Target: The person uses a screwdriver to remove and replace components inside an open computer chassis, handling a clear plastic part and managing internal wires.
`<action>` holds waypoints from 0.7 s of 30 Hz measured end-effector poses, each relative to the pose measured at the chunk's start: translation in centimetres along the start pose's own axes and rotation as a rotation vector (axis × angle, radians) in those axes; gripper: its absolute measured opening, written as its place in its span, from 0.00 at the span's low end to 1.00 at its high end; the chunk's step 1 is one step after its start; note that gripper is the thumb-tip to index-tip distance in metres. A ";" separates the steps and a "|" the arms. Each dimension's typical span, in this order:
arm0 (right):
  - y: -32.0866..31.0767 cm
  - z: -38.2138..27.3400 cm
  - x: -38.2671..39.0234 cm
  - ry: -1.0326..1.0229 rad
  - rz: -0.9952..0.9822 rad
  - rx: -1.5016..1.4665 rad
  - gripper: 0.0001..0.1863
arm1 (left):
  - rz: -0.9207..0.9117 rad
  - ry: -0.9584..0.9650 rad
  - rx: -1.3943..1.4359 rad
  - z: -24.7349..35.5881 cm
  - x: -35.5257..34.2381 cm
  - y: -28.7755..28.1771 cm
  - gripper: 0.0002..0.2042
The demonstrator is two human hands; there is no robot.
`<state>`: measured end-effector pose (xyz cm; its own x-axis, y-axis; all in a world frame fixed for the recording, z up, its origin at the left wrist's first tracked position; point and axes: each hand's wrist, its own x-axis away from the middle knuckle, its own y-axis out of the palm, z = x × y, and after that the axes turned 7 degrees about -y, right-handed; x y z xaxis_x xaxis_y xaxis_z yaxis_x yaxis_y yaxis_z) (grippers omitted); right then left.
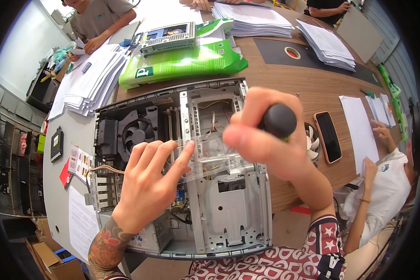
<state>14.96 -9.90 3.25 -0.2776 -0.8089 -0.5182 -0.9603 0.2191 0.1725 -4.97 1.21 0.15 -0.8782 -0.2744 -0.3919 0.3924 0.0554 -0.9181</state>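
An opened desktop computer case (pixel 184 242) lies on the table in front of me, its metal frame and a black cooling fan (pixel 140 131) exposed. Across its middle rests a clear plastic piece (pixel 209 161). My left hand (pixel 147 186) lies over the case with fingers stretched out, its fingertips touching the plastic. Above the right side of the case my right hand (pixel 273 144) is closed around a screwdriver (pixel 280 120). Its rounded black handle is seen end-on, and the hand hides the shaft and tip.
Behind the case lies a green plastic package (pixel 186 63) with a metal drive cage (pixel 168 38) on it. A phone (pixel 328 137) and a white-bladed fan (pixel 311 142) are at the right. Paper stacks (pixel 95 86) stand around. Other people sit at the table's left, far and right sides.
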 end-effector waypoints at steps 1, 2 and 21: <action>-0.3 0.0 -0.2 0.095 -0.116 -0.120 0.14 | -0.002 0.004 0.009 -0.1 0.1 0.0 0.20; -0.7 0.2 -0.2 0.067 -0.235 -0.159 0.14 | 0.000 0.005 0.011 -0.1 0.0 0.0 0.20; -2.5 0.9 -0.7 0.117 -0.362 -0.423 0.17 | 0.017 0.000 0.014 -0.2 0.0 0.3 0.22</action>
<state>17.55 -9.42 2.38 0.0952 -0.8519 -0.5149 -0.8931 -0.3016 0.3339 -4.89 1.47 -0.12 -0.8715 -0.2734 -0.4072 0.4107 0.0469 -0.9106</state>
